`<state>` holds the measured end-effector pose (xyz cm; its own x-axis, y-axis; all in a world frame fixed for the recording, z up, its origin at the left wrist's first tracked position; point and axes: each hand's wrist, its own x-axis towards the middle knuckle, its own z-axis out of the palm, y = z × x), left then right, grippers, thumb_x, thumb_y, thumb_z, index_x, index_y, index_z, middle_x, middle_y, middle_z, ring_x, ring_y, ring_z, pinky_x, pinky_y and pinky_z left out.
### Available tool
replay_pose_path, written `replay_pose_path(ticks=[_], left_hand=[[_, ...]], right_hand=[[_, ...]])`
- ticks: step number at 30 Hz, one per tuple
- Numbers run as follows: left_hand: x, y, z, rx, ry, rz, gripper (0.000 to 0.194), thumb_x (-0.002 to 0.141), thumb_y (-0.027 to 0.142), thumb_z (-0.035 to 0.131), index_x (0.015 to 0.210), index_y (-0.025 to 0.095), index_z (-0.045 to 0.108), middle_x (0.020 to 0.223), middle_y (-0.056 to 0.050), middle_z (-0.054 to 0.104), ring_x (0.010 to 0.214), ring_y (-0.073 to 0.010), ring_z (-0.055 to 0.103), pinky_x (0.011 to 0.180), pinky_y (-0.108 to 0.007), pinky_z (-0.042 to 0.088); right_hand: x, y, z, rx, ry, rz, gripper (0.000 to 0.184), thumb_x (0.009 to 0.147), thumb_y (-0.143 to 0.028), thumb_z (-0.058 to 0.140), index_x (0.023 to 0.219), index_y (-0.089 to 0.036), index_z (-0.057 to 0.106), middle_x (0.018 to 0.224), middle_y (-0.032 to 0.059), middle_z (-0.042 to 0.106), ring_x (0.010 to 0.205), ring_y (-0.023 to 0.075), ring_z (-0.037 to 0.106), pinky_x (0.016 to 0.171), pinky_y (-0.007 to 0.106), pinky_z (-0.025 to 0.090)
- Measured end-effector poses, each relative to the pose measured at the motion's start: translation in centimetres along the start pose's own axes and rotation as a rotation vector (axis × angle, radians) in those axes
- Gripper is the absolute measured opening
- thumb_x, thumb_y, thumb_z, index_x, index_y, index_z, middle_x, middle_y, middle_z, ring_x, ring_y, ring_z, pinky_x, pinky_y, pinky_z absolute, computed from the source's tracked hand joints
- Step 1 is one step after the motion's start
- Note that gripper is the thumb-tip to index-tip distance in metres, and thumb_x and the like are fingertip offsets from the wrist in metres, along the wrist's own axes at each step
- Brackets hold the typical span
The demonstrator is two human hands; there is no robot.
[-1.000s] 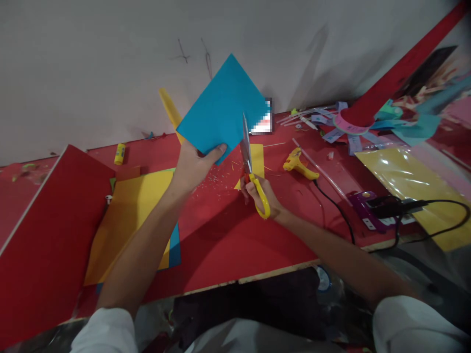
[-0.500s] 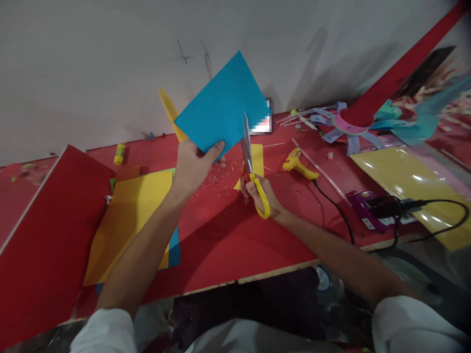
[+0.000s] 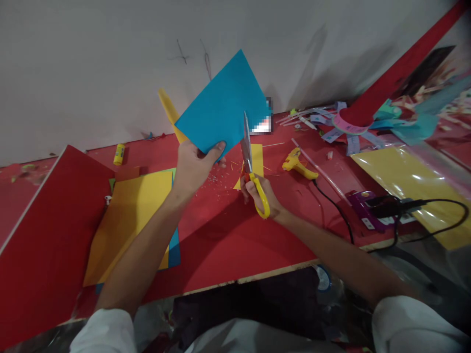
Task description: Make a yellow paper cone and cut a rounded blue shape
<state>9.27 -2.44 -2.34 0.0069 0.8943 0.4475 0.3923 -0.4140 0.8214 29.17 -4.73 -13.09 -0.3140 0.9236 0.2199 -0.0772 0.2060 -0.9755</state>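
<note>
A blue sheet of paper [image 3: 224, 105] is held up in front of the wall, tilted with one corner upward. My left hand [image 3: 195, 164] pinches its lower edge, thumb on the near face. The fingers of my right hand [image 3: 263, 191] are wrapped round the yellow handles of a pair of scissors [image 3: 247, 147]. Their blades point up and meet the sheet's lower right edge; one blade shows in front of the paper. Behind my left hand, a yellow strip [image 3: 167, 108] rises to the left. Beyond the scissors, a yellow paper piece [image 3: 258, 157] lies on the red table [image 3: 235, 245].
On the left are yellow sheets [image 3: 136, 211], a leaning red board [image 3: 47, 235] and a glue stick [image 3: 118, 154]. To the right lie a yellow glue gun [image 3: 300, 165] with its cord, a purple power strip [image 3: 368, 208], a glossy yellow sheet [image 3: 408, 179] and a red cone [image 3: 405, 68].
The blue sheet has shifted very slightly. Both hands and the scissors stay almost where they were.
</note>
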Motion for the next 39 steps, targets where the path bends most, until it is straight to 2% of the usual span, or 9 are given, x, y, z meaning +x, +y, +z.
replay_pose_path(ticks=[6,28,39], left_hand=[[0.06,0.05,0.13,-0.002,0.026,0.01,0.028,0.095,0.037,0.072,0.073,0.019,0.069,0.066,-0.003,0.075,0.06,-0.0161,0.072,0.061,-0.026,0.06],[-0.27,0.48,0.46,-0.011,0.007,-0.038,0.03,0.095,0.038,0.073,0.073,0.018,0.069,0.066,-0.005,0.076,0.06,-0.0175,0.073,0.06,-0.027,0.062],[-0.04,0.43,0.15,0.024,0.065,0.005,0.031,0.097,0.036,0.068,0.072,0.02,0.063,0.064,0.0,0.071,0.059,-0.0131,0.07,0.062,-0.026,0.059]], right_hand=[[-0.11,0.13,0.12,-0.004,-0.009,0.016,0.066,0.088,-0.089,0.056,0.085,-0.023,0.054,0.06,-0.0061,0.05,0.051,0.0109,0.05,0.05,0.028,0.046],[-0.07,0.12,0.22,0.014,0.0,0.03,0.064,0.088,-0.088,0.058,0.086,-0.024,0.053,0.062,-0.0066,0.049,0.052,0.011,0.05,0.051,0.028,0.047],[-0.12,0.36,0.08,-0.001,-0.017,0.006,0.066,0.088,-0.089,0.056,0.087,-0.023,0.055,0.063,-0.0066,0.047,0.052,0.0102,0.048,0.051,0.028,0.044]])
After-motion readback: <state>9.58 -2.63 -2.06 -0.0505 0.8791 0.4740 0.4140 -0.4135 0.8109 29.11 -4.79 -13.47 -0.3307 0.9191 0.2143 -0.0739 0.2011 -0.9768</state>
